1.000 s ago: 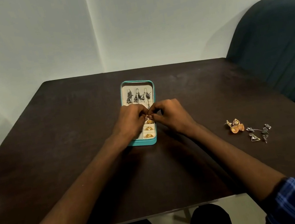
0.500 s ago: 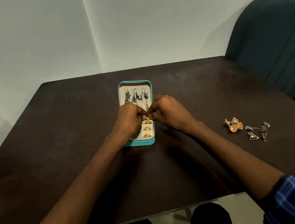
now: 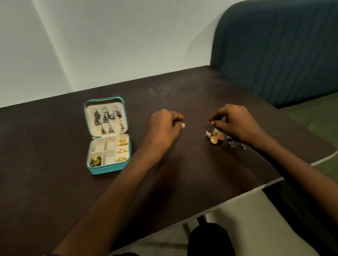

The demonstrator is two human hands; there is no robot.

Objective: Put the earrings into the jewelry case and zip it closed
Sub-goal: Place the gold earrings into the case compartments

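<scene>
Head camera looks down on a dark table [image 3: 64, 201] where a teal jewelry case [image 3: 106, 136] lies open, lid flat: dark dangling earrings [image 3: 107, 120] hang in the lid, gold earrings [image 3: 122, 149] sit in the right-hand slots. Well to its right, the left hand [image 3: 163, 126] hovers with fingers curled loosely, holding nothing visible. The right hand [image 3: 234, 120] has its fingertips drawn narrow just above loose gold earrings [image 3: 215, 136]; small silver earrings [image 3: 234, 144] lie beside them, blurred.
</scene>
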